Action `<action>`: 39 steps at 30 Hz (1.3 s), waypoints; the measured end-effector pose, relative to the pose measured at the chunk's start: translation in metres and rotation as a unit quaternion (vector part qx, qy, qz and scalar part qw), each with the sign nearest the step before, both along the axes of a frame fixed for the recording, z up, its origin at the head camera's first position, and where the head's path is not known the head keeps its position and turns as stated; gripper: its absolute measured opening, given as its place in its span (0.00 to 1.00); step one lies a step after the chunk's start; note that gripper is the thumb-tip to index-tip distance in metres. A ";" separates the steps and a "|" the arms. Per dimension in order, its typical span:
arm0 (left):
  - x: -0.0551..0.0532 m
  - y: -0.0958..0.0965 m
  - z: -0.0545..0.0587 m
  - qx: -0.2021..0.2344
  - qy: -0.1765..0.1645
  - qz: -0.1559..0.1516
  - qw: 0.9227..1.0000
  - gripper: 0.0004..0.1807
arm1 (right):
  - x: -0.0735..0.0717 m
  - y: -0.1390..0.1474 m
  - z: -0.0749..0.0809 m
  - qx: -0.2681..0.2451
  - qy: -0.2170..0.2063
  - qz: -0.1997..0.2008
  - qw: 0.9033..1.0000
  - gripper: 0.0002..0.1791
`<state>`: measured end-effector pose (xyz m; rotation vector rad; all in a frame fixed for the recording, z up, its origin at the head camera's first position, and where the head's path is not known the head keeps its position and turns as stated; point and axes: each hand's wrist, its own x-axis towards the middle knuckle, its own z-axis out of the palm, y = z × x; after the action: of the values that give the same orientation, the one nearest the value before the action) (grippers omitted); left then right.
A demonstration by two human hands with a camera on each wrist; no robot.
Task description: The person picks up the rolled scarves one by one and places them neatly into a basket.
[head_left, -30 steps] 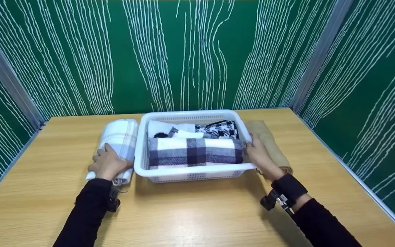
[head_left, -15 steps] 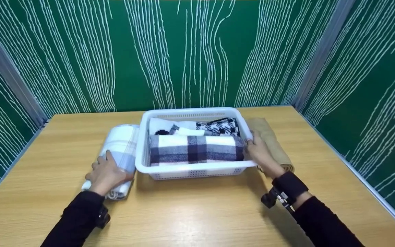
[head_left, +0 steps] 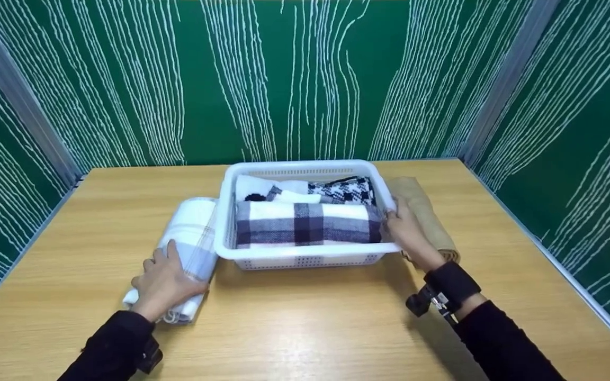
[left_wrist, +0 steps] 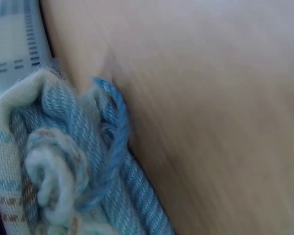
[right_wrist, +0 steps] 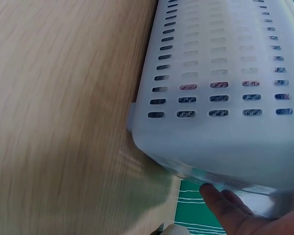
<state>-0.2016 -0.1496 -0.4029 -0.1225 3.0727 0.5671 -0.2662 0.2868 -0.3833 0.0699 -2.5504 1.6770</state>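
A white and light-blue rolled scarf point(head_left: 196, 241) lies slanted along the left side of a white plastic basket point(head_left: 305, 252). My left hand point(head_left: 163, 280) grips it from above near its front end, thumb on the right and fingers on the left. The left wrist view shows the scarf's coiled, fringed end point(left_wrist: 83, 156); the hand is almost wholly out of that view. At the basket's right rim, my right hand point(head_left: 407, 228) holds on. Fingers point(right_wrist: 218, 208) appear under the rim in the right wrist view. A tan cloth roll point(head_left: 425, 219) lies beside that hand.
Inside the basket are a purple, grey and white checked roll point(head_left: 309, 225), a black-and-white patterned cloth point(head_left: 350, 189) and a white cloth point(head_left: 252, 185). Green panels point(head_left: 220, 132) with white lines bound the wooden table point(head_left: 294, 317) at the back and sides.
My left hand has drawn the scarf toward me and slightly left, and its front end has swung out. The right hand stays on the basket rim. The head view has tilted slightly.
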 end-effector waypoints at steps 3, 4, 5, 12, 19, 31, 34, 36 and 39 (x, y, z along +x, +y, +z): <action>0.007 0.001 -0.001 0.001 -0.005 -0.006 1.000 0.67 | 0.000 0.002 0.000 -0.006 -0.008 -0.004 1.000 0.28; 0.010 0.001 -0.001 0.001 -0.007 -0.007 1.000 0.67 | 0.000 0.002 0.000 -0.005 -0.008 -0.005 1.000 0.29; 0.013 0.001 -0.002 0.002 -0.009 -0.009 1.000 0.67 | 0.000 0.002 0.000 -0.005 -0.009 -0.005 1.000 0.29; 0.041 -0.002 -0.005 0.001 -0.022 -0.014 1.000 0.67 | -0.001 -0.002 0.000 -0.004 -0.002 -0.003 1.000 0.29; 0.061 -0.006 -0.007 -0.010 -0.029 -0.015 0.999 0.70 | 0.001 -0.004 0.002 -0.015 0.000 -0.001 1.000 0.28; 0.079 -0.022 0.003 -0.026 -0.095 -0.032 0.995 0.72 | -0.001 -0.005 0.000 0.003 -0.002 -0.008 1.000 0.27; 0.080 -0.027 0.005 -0.029 -0.106 -0.043 0.993 0.71 | -0.001 -0.004 0.000 -0.004 -0.008 -0.009 1.000 0.28; 0.079 -0.031 0.005 -0.029 -0.111 -0.052 0.992 0.70 | 0.000 -0.003 0.000 -0.007 -0.011 -0.009 1.000 0.29; 0.080 -0.038 0.007 -0.034 -0.113 -0.072 0.990 0.69 | 0.000 -0.002 0.000 -0.010 -0.013 -0.009 1.000 0.29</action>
<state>-0.1219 -0.1872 -0.3964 0.0330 2.8506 0.4094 -0.2660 0.2853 -0.3836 0.0243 -2.5444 1.7083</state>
